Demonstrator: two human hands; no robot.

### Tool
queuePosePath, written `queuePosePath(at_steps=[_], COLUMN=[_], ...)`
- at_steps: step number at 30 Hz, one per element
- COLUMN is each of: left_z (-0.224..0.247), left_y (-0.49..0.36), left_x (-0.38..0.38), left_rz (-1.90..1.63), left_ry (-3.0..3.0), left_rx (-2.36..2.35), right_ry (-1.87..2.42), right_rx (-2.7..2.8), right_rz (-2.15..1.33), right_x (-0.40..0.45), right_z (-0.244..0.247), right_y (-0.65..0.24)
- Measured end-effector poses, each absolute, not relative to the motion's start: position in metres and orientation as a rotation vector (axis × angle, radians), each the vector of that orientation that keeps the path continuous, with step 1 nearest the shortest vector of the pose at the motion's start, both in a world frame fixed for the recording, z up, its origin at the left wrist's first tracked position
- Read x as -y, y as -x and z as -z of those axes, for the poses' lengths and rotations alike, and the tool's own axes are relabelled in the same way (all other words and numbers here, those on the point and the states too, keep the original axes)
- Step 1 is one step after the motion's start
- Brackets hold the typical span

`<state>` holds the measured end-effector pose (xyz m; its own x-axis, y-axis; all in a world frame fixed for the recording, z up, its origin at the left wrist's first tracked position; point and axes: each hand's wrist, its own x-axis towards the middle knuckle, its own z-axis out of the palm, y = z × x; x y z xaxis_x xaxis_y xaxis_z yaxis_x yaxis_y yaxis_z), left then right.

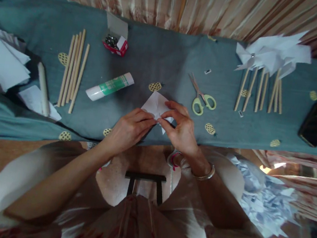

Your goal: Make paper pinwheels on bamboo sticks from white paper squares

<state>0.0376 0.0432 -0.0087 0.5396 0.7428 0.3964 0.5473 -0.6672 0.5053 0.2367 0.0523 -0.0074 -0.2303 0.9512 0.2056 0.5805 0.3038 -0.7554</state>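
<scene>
White paper piece (151,101), folded and creased, at the centre of the frame, over the lower edge of the worktop (167,62). Pinched towards its lower part in the fingers of both the left hand (127,128) and the right hand (183,130), with fingertips close together. Right of centre, green-handled scissors (200,93); left of centre, a green-labelled white tube (109,86), then wooden sticks (73,68). Upper left, a red box (123,48); upper right, paper pinwheels (275,53).
</scene>
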Motion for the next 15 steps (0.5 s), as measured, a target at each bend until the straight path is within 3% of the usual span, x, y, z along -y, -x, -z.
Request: queuePosePath(at_steps=[15], left_z=[0.0052], left_y=[-0.0369], left_x=[-0.0488], left_rz=[-0.808], left_ry=[-2.295], left_rx=[-1.070], right_ry=[1.371], right_rx=[1.923], right_rz=[-0.690], right_x=[-0.0509], right_z=[0.0053], right_y=[-0.2357])
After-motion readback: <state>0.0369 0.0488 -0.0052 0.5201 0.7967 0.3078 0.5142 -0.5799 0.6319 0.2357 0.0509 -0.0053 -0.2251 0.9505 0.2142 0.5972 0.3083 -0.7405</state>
